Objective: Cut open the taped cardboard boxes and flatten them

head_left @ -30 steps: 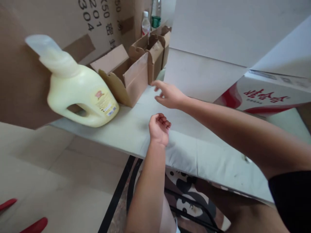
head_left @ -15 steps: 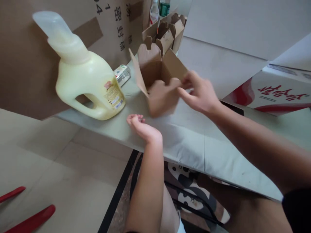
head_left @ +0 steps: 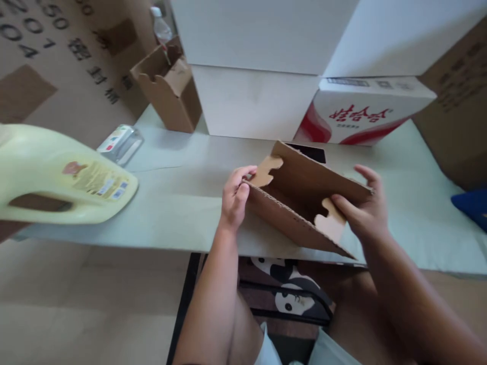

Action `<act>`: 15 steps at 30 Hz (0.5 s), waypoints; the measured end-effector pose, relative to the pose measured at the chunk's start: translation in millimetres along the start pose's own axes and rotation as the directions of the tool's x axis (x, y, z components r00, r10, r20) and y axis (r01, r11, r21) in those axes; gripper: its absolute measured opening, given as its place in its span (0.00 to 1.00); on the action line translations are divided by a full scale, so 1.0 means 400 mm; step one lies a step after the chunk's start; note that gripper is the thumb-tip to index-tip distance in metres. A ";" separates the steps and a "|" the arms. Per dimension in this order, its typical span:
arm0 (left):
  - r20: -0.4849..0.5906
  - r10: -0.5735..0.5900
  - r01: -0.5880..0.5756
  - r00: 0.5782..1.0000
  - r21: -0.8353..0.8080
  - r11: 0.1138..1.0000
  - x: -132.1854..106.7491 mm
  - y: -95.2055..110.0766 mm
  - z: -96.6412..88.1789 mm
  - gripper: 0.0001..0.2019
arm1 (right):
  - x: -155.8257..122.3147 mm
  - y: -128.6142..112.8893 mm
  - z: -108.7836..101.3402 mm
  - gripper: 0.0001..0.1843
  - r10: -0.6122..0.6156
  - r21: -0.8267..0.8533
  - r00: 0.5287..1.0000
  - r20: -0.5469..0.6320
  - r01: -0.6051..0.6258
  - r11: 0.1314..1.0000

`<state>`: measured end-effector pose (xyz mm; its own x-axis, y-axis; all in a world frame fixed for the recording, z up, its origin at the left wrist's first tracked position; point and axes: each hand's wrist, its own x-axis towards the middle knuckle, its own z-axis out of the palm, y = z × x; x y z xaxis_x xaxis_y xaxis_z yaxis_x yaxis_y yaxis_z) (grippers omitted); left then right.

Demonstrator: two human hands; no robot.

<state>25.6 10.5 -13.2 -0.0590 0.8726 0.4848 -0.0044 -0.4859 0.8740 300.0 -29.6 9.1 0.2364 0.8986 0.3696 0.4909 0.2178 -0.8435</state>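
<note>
Both hands are holding a small brown cardboard carton (head_left: pixel 300 203) at the near edge of the tabletop (head_left: pixel 182 203), straight ahead at six o'clock from the view's middle. The left hand (head_left: pixel 234 197) is closing its fingers on the carton's nine o'clock end, just under a scalloped flap (head_left: pixel 266 171). The right hand (head_left: pixel 361 210) is gripping the three o'clock end, thumb pressing beside a second flap (head_left: pixel 330 223), fingers wrapping behind the far wall. The carton is sitting tilted, its open top facing the person, its near wall hanging past the table's edge.

At nine o'clock a pale yellow detergent jug (head_left: pixel 64 177) is lying near the left edge, with a small clear packet (head_left: pixel 119 144) just beyond it. At eleven o'clock another open brown carton (head_left: pixel 169 86) is standing, and at one o'clock a red-and-white printed box (head_left: pixel 361 114) is resting against larger white boxes.

The likely risk: since the carton is overhanging the edge and held only by its ends, uneven squeezing could be buckling the thin walls or letting it slip downward. The jug also looks close to the tabletop's edge.
</note>
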 end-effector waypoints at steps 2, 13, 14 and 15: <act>0.013 0.068 -0.069 0.998 0.093 0.993 0.011 0.002 0.028 0.26 | -0.018 0.022 0.001 0.21 0.120 0.106 0.993 -0.011 -0.118 0.987; -0.004 -0.008 0.009 1.000 0.200 0.980 0.039 -0.015 0.086 0.13 | -0.081 0.056 -0.026 0.13 -0.095 0.430 0.969 0.227 -0.013 0.903; 0.006 -0.039 0.037 0.999 0.194 0.980 0.042 -0.010 0.084 0.12 | -0.081 0.060 -0.024 0.14 -0.088 0.444 0.969 0.232 -0.025 0.896; -0.004 -0.081 0.081 0.997 0.180 0.980 0.045 -0.006 0.080 0.11 | -0.082 0.066 -0.020 0.18 -0.073 0.466 0.970 0.230 -0.044 0.884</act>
<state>56.4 29.0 -5.3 -0.0624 0.9090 0.4120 0.1710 -0.3970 0.9017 312.1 -56.3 -22.2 0.0004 0.9438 0.3306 0.0323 0.3304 -0.9433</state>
